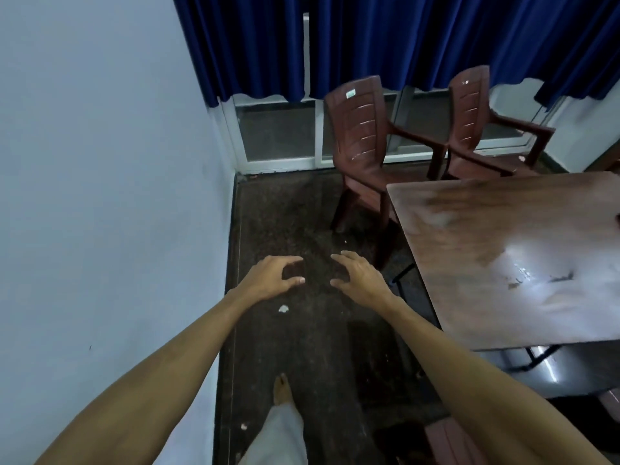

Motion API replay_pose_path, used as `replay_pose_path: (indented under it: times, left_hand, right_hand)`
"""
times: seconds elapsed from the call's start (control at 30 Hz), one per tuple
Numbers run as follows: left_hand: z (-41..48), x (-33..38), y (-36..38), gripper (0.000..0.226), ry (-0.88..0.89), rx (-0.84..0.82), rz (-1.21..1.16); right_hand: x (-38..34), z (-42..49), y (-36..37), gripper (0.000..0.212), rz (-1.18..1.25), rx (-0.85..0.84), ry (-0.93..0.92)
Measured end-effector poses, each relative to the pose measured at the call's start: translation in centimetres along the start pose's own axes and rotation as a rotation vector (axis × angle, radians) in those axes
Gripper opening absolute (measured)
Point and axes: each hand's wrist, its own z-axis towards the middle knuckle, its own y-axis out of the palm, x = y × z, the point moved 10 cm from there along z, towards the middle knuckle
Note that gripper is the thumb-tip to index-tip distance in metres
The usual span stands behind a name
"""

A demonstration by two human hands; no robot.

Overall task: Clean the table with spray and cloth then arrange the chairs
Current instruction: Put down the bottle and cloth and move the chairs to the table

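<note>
A brown wooden table (496, 250) fills the right side, its top shiny with pale streaks. Two maroon plastic armchairs stand at its far end: the nearer chair (360, 135) at the table's left corner, the other chair (476, 129) further right. Both face right, towards the table. My left hand (273, 278) and my right hand (357, 276) are stretched out over the dark floor, fingers curved and apart, holding nothing. They are well short of the nearer chair. No spray bottle or cloth is in view.
A pale wall (100, 196) runs along the left. Blue curtains (402, 41) hang over a glass sliding door (278, 135) at the back. The dark floor (302, 347) has small white scraps on it. My bare foot (281, 389) shows below. Part of another reddish chair (446, 437) sits at the bottom right.
</note>
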Motion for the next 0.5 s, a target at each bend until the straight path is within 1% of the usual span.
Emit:
replay_pose_path:
  times: [0.17,0.27,0.37,0.5]
  left_hand:
    - [11.8,-4.4,-5.9,0.062,0.062,-0.091,0.033]
    - [19.0,-6.1,-10.3,0.063,0.112,-0.109,0.041]
    - [26.0,-6.8,-14.0,0.061,0.156,-0.123,0.050]
    - [36.0,-7.8,-17.1,0.059,0.236,-0.143,0.072]
  right_hand:
    - [-1.4,12.6,-2.3,0.066,0.036,0.006,0.070]
    - [-2.1,19.7,-4.7,0.066,0.064,0.051,0.103]
    - [-2.0,26.6,-6.6,0.065,0.070,0.074,0.137]
    - [-0.7,35.7,-8.4,0.063,0.074,0.124,0.181]
